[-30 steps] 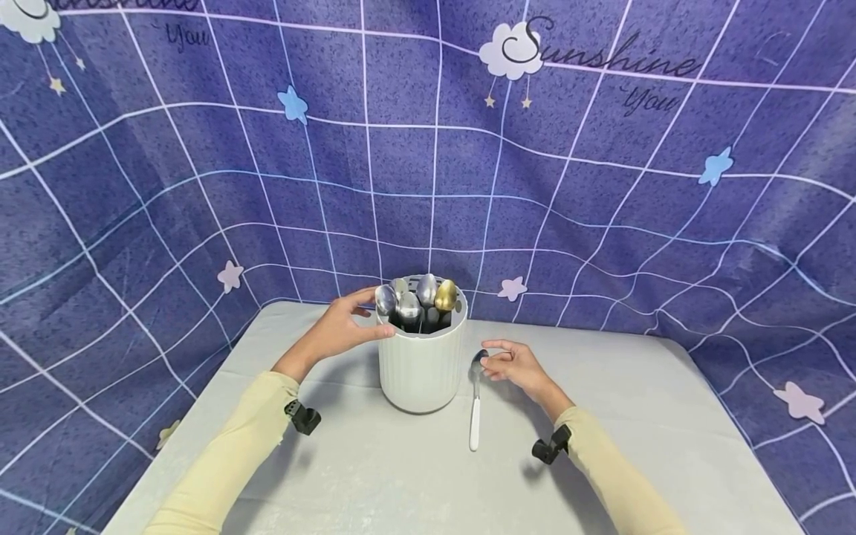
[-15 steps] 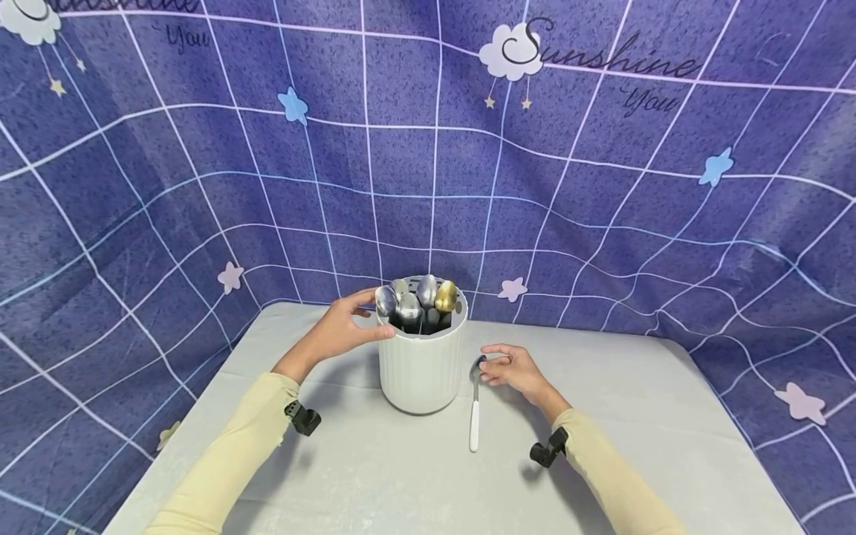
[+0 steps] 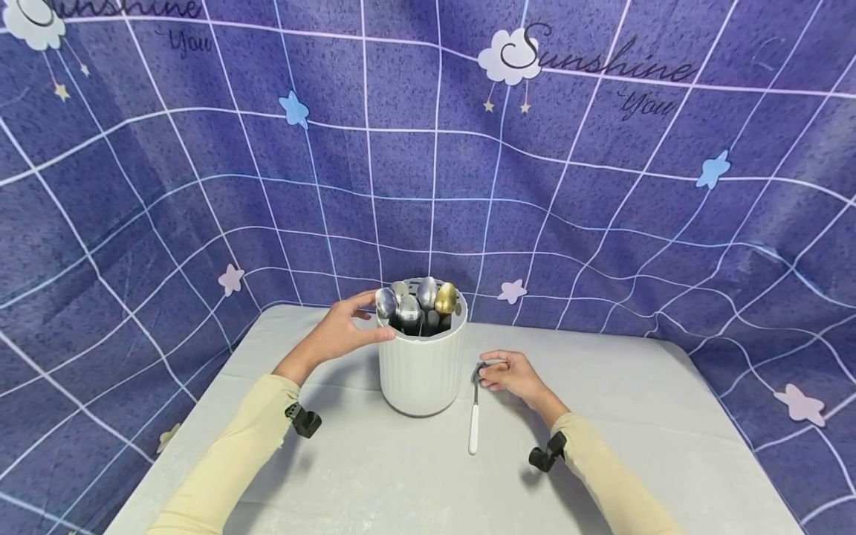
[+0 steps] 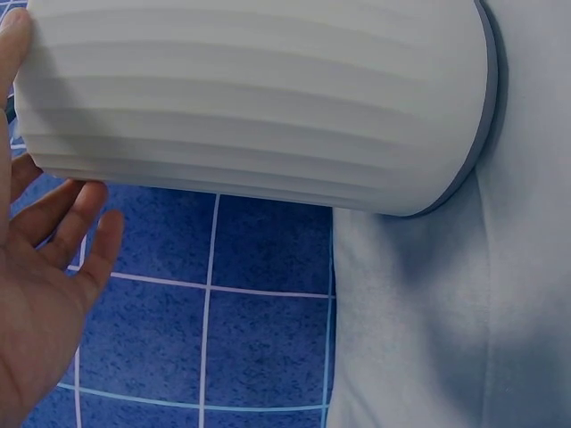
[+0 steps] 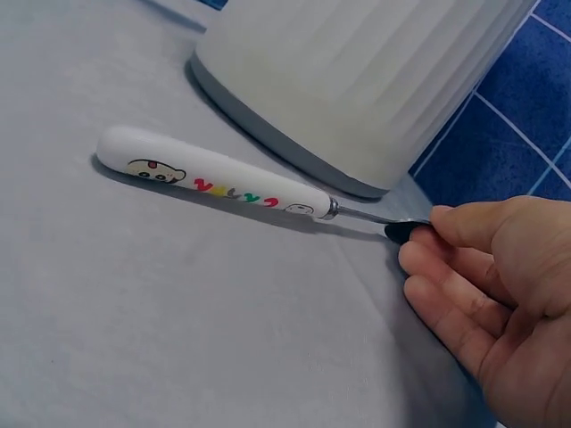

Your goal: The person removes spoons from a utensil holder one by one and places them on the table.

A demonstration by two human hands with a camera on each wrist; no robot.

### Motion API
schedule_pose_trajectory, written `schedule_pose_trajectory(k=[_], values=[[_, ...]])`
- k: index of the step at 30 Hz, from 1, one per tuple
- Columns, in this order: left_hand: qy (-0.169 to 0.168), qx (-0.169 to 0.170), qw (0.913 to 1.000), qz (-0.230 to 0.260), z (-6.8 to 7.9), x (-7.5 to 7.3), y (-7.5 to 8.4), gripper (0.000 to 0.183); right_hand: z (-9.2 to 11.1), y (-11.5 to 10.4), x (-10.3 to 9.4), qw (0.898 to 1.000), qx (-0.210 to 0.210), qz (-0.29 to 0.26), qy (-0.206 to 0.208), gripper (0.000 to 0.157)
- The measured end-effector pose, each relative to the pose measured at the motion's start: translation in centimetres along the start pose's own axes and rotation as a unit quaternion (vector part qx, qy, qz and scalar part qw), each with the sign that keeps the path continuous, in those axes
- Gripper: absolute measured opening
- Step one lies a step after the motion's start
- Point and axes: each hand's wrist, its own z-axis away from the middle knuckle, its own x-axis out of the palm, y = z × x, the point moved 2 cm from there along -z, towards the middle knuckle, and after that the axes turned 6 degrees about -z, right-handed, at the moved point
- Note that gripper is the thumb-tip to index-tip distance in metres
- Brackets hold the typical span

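Note:
In the head view a white ribbed utensil holder [image 3: 420, 379] stands upright on the table. Several spoons lean in it with bowls up, including a gold spoon [image 3: 445, 299]. My left hand [image 3: 344, 332] grips its rim from the left, thumb at the front and fingers round the far side. Right of the holder, my right hand [image 3: 511, 375] pinches the bowl end of a spoon with a white handle [image 3: 473, 431]. In the right wrist view that spoon's handle [image 5: 223, 183] bears a cartoon face and coloured marks; thumb and fingers hide most of its bowl.
A grey cloth [image 3: 374, 475] covers the table. Behind it and at both sides hangs a purple-blue curtain [image 3: 401, 163] with grid lines, stars and clouds. Each wrist wears a black camera, such as the one on the left sleeve [image 3: 304, 420].
My right hand has come slightly nearer and lower, and the pinched bowl end of the spoon has moved with it. The left hand stays on the holder's rim. The head view has shifted a little.

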Motion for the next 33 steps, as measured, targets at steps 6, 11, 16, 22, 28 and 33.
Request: schedule_pose_trajectory(k=[6,11,16,22,28,33], values=[[0.0,0.008,1.0,0.0,-0.1,0.0,0.2,0.081,0.2,0.0,-0.6,1.0,-0.01,0.0,-0.02,0.05],[-0.001,0.012,0.9999,-0.001,-0.2,0.0,0.3,0.08,0.8,-0.7,-1.8,0.998,-0.028,0.026,-0.042,0.052],[-0.007,-0.004,1.0,0.006,0.0,-0.1,0.5,0.081,1.5,-1.7,-2.9,0.996,-0.039,0.057,-0.052,0.049],[-0.009,-0.006,0.9999,0.002,0.1,-0.1,0.3,0.083,2.0,-3.4,-3.7,0.989,-0.068,0.113,-0.061,0.048],[-0.005,0.003,1.0,0.0,0.0,-0.1,0.3,0.082,2.6,-7.5,-3.4,0.969,-0.141,0.196,-0.048,0.039],[-0.006,0.002,1.0,0.003,-0.1,-0.1,0.3,0.08,2.6,-10.9,-2.8,0.954,-0.18,0.238,-0.028,0.035]])
